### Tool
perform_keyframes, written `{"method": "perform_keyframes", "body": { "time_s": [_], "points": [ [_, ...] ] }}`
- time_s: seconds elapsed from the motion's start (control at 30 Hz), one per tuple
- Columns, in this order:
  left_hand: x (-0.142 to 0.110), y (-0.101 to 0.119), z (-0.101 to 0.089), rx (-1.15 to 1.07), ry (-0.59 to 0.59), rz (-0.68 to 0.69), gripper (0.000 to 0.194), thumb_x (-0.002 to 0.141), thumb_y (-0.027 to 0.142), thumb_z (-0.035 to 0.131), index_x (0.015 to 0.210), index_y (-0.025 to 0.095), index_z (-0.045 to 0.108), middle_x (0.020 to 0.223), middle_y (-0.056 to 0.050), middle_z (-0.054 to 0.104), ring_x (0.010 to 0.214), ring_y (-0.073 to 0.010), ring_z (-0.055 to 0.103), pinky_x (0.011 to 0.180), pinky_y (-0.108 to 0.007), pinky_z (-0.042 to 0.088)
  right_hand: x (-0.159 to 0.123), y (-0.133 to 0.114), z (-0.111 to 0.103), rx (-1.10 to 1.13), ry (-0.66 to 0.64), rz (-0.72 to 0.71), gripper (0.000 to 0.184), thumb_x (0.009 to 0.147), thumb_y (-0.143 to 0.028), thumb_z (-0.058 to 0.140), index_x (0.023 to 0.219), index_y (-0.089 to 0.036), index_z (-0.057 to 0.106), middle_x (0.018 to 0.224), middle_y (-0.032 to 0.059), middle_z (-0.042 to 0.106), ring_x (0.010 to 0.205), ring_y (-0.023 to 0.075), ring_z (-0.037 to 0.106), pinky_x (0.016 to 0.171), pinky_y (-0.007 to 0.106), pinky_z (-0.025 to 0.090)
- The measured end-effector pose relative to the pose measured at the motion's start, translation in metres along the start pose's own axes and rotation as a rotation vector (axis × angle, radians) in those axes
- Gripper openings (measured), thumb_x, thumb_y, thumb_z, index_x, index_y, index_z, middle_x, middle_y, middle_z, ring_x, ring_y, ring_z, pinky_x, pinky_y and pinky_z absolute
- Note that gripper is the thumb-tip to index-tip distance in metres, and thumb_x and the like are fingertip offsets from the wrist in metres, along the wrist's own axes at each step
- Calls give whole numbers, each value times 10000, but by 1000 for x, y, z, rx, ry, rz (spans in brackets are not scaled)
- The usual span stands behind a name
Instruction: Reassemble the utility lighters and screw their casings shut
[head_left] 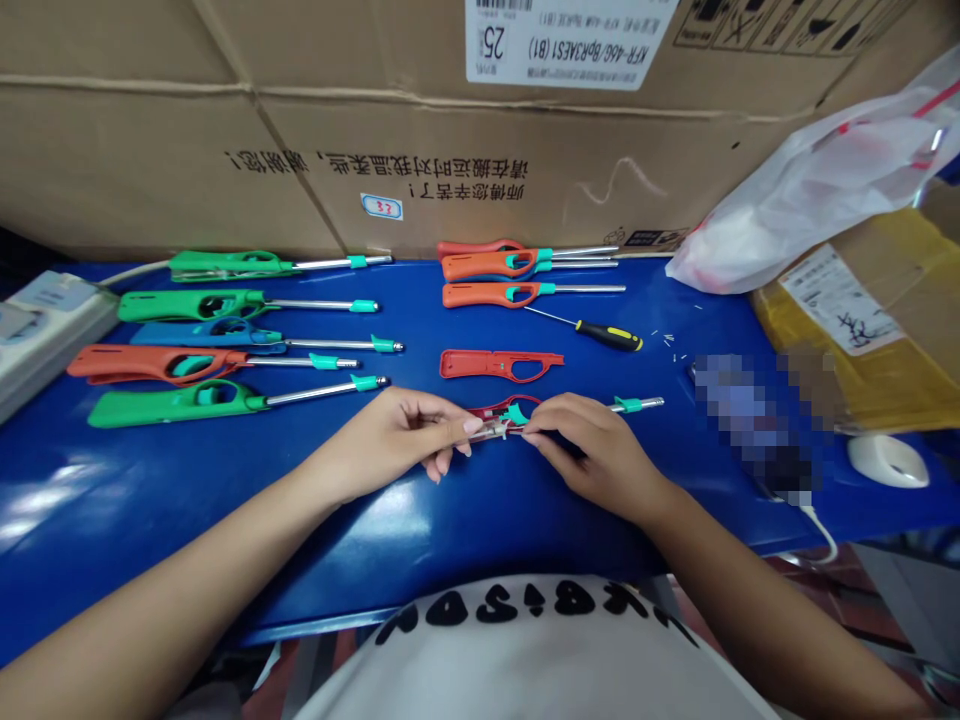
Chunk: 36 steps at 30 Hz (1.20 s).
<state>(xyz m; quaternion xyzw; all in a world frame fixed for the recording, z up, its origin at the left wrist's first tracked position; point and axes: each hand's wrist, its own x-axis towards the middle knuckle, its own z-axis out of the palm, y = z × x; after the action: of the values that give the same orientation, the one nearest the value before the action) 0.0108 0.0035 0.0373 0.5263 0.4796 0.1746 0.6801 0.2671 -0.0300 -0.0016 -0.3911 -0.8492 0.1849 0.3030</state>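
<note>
Both hands meet over an opened red long-nose lighter (517, 412) lying on the blue table (225, 480). My left hand (405, 435) pinches its inner parts from the left. From the right, my right hand (592, 450) pinches the same spot near the teal trigger. The lighter's metal tube with its teal collar (634, 404) sticks out to the right. Just behind it lies the separate red half-shell (499, 364).
Several finished lighters lie at the left (225, 360) and three orange ones at the back (517, 275). A black-and-yellow screwdriver (600, 332) lies behind. Cardboard boxes (375, 130) wall the back. A plastic bag (817, 180), a yellow parcel (862, 330) and a white tape roll (889, 460) sit right.
</note>
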Motion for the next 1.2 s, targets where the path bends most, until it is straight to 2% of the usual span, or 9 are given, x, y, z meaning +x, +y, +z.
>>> {"method": "perform_keyframes", "body": {
  "time_s": [0.2,0.5,1.2],
  "points": [
    [3,-1,2,13,-1,-20,242,831,386,767,881,154,813,608,-9,695,487,-80,543,507,-200,502,-2,1,0,-7,3,-8,152,1007,-171,570,1106,-225,671,967,26,755,862,169,667,779,334,510],
    [4,-3,0,14,-9,0,196,856,338,740,884,160,819,536,17,639,498,-83,551,530,-193,494,1,-2,0,40,33,13,123,1004,-173,571,1027,-222,681,913,24,758,807,164,658,753,334,509],
    [3,-3,1,29,-5,2,235,830,389,765,892,170,823,557,7,661,505,-98,571,543,-222,536,3,-3,-2,85,61,-26,135,992,-159,591,1034,-233,695,928,31,774,804,162,676,749,339,506]
  ]
}}
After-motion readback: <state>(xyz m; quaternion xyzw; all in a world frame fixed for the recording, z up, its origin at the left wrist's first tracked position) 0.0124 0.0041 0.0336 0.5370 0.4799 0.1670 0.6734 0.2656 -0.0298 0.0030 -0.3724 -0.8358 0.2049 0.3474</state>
